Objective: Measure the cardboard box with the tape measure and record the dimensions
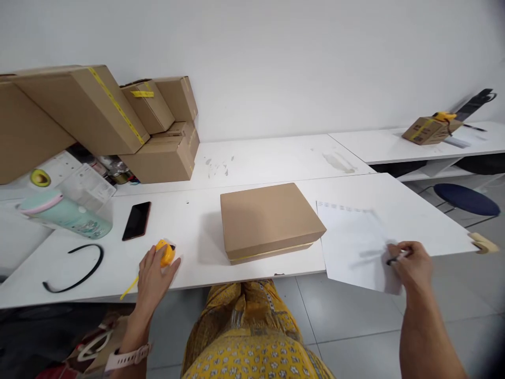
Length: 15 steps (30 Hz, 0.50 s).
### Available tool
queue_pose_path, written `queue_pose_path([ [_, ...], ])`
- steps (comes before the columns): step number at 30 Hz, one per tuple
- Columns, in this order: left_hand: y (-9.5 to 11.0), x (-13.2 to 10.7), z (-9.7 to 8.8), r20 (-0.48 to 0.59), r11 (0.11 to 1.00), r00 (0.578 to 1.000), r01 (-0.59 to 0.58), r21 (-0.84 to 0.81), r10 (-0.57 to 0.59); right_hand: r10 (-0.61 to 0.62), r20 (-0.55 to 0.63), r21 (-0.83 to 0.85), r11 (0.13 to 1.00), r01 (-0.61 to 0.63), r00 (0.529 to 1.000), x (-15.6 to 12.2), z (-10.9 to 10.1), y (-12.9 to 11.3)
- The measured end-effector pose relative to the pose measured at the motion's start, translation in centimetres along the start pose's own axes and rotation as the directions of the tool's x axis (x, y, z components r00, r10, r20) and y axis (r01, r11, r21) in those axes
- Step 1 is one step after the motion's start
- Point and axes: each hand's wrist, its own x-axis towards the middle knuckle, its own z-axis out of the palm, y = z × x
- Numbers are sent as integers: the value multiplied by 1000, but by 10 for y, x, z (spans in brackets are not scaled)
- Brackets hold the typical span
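Note:
At the table's front edge, my left hand (153, 276) has its fingers curled over a yellow tape measure (168, 254). A short yellow strip of its blade sticks out on the left of the hand. On the right, my right hand (412, 263) grips a pen (397, 257) with a black end, held at the right side of a white sheet of paper (351, 247). The sheet overhangs the front edge. Between the hands lies a closed brown cardboard box (270, 218), its right corner touching or just over the paper's left edge; I cannot tell which.
Stacked cardboard boxes (158, 163) fill the back left. Nearer are a mint tumbler (74, 218) lying tilted, a dark phone (137, 221) and a black headband (97, 266). On a farther table at right sits a small taped box (428, 130); a blue stool (465, 199) stands below.

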Motion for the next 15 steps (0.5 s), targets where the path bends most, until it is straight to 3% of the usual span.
queue_pose_path([
  [2,-3,-3,8,-2,999,1000,20,38,-20,-66,119,-338,936,103,991,-9,10,-7],
  [4,4,0,9,1,996,998,60,61,-60,-181,178,-523,815,249,967,-20,26,-22],
  [6,15,8,5,25,989,990,139,52,-140,-270,256,-553,747,370,928,-28,44,-39],
  [9,28,21,-8,60,946,954,299,-128,-293,-328,344,-488,738,466,880,-35,65,-59],
  [12,39,23,-31,122,872,932,363,-329,-342,-379,221,-344,832,435,899,-41,61,-81],
  [14,54,15,-52,204,817,940,339,-467,-273,-395,21,-187,901,392,918,-58,45,-102],
  [15,66,9,-64,269,702,943,327,-632,-196,-391,-84,-78,920,385,917,-72,35,-114],
])
